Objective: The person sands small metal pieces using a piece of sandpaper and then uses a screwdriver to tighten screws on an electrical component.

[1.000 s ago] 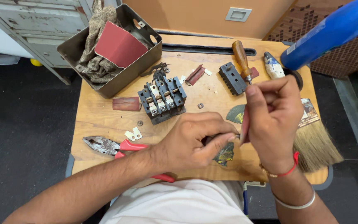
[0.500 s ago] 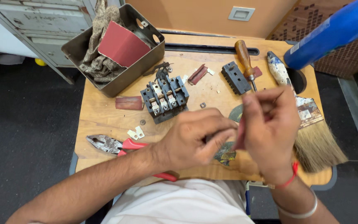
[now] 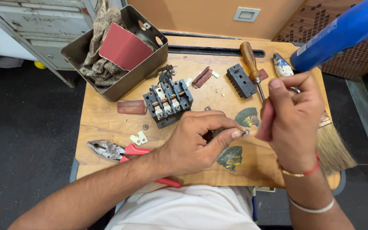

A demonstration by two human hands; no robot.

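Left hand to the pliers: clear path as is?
Probably yes. The pliers lie just beside the left hand, with nothing between, but its fingers are pinching a small metal part, which it would have to drop first.

Between my hands [image 3: 243, 134] the gap is narrow, with a small metal part [image 3: 246, 133] pinched there. Just beyond my left hand [image 3: 196, 142] the black switch block [image 3: 168, 102] stands in the way; bare worktop [image 3: 103, 121] lies to its left, bounded by the metal box [image 3: 150, 64] farther out. Left of that hand the red-handled pliers [image 3: 120, 151] lie across the near edge. Beyond my right hand [image 3: 294, 117] the screwdriver [image 3: 251, 61] and black terminal block [image 3: 241, 80] crowd the surface; the brush [image 3: 335, 149] blocks its right side.
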